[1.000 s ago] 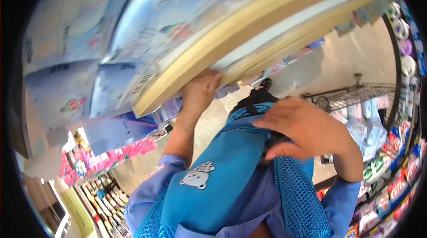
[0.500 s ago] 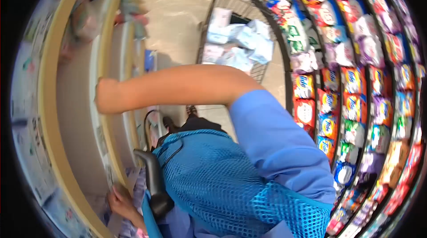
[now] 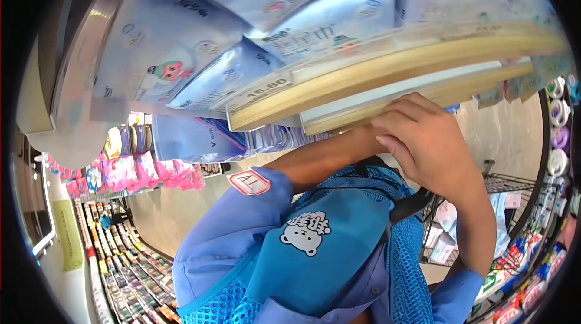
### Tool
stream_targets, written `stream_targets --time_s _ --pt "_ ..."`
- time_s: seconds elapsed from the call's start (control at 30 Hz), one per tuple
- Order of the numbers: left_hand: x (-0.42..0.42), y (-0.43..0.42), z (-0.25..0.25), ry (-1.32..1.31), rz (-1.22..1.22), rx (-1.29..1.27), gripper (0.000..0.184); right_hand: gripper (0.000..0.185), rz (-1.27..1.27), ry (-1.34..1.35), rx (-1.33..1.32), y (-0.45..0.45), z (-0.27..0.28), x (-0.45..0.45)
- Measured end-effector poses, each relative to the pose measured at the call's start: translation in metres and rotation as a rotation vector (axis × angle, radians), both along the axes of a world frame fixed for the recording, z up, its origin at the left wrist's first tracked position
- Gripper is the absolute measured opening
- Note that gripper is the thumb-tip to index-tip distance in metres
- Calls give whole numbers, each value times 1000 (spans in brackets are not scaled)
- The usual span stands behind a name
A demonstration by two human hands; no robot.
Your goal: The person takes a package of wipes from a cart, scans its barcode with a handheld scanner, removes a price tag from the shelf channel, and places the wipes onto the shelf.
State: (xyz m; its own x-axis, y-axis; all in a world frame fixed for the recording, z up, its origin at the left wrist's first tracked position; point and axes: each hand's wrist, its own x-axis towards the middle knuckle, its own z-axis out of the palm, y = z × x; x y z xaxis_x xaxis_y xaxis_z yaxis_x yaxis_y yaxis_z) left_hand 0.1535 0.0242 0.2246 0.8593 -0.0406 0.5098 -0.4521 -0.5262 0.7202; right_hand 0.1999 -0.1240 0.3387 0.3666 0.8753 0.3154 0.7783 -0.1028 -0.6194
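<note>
My left arm, its blue sleeve bearing an "A1" sticker (image 3: 249,182), reaches right below the front edge of a wooden shelf (image 3: 363,97). My left hand (image 3: 370,136) is mostly hidden behind my right hand, its fingers out of sight. My right hand (image 3: 420,136) lies over it at the lower shelf's edge, fingers bent and together with the thumb below; what is between them is hidden. Just under both hands is a blue mesh carrier (image 3: 327,227) with a white bear print, worn on my chest, with a dark strap or handle (image 3: 411,206) beside it.
Pale blue packs (image 3: 163,45) fill the shelf above, behind a "16.80" price label (image 3: 266,86). A wire cart (image 3: 514,185) holding packs is at the right. Pink packs (image 3: 136,171) hang at the left, above rows of small goods (image 3: 127,263). Detergent bags (image 3: 514,263) line the lower right.
The view has swung back toward the blue packs from the shelves of detergent. My right hand, lately stretched along the shelf edge away from my left, now overlaps my left hand.
</note>
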Motion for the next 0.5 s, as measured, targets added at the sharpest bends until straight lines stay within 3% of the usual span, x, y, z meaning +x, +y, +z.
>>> stream_targets --time_s 0.17,0.27,0.37,0.5 --pt "0 -6 -2 74 -11 -14 18 19 -32 -71 -87 7 -14 3" --pt "2 -15 -6 141 -55 -11 18 10 157 121 93 25 -14 -7" --pt "4 -22 -12 209 -116 4 17 19 384 383 347 67 -28 -35" --pt "7 -27 -11 288 -173 31 17 31 720 604 59 111 -26 -50"
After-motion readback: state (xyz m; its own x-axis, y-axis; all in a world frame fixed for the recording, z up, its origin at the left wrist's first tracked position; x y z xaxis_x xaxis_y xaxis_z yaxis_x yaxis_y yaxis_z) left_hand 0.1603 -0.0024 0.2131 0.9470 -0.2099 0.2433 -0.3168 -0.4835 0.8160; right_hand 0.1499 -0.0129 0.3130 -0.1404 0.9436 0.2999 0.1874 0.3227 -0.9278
